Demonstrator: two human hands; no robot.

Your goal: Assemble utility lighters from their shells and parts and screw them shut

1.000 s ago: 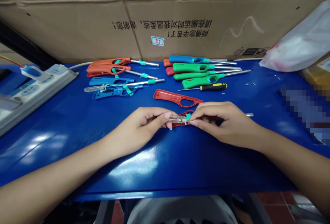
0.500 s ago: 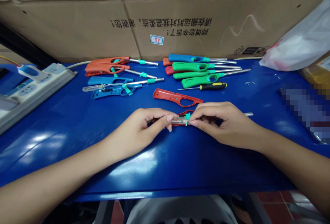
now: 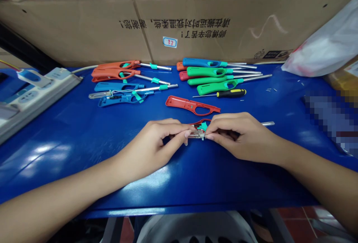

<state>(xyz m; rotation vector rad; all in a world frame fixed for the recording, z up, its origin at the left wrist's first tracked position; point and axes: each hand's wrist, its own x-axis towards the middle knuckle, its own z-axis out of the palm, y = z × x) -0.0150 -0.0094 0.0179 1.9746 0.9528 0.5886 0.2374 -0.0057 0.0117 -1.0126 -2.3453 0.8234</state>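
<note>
Both hands meet over a half-open red stick lighter (image 3: 197, 125) lying on the blue table (image 3: 84, 134). My left hand (image 3: 156, 142) pinches the clear fuel tube (image 3: 195, 134) at its left end. My right hand (image 3: 237, 134) is closed over the lighter's front part, thumb and forefinger by the teal trigger piece (image 3: 204, 126). The lighter's metal nozzle (image 3: 267, 124) sticks out to the right past my right hand. A loose red shell half (image 3: 192, 105) lies just behind the hands.
Orange and blue lighters (image 3: 123, 82) lie at the back left, green, blue and red ones (image 3: 218, 77) at the back right, with a black-and-yellow screwdriver (image 3: 223, 94). A power strip (image 3: 33, 93) is at left, a plastic bag (image 3: 324, 45) at right, a cardboard box (image 3: 179, 15) behind.
Both hands have shifted slightly toward me with the lighter parts; the clear tube now sits lower between the fingertips. Nothing else on the table has moved.
</note>
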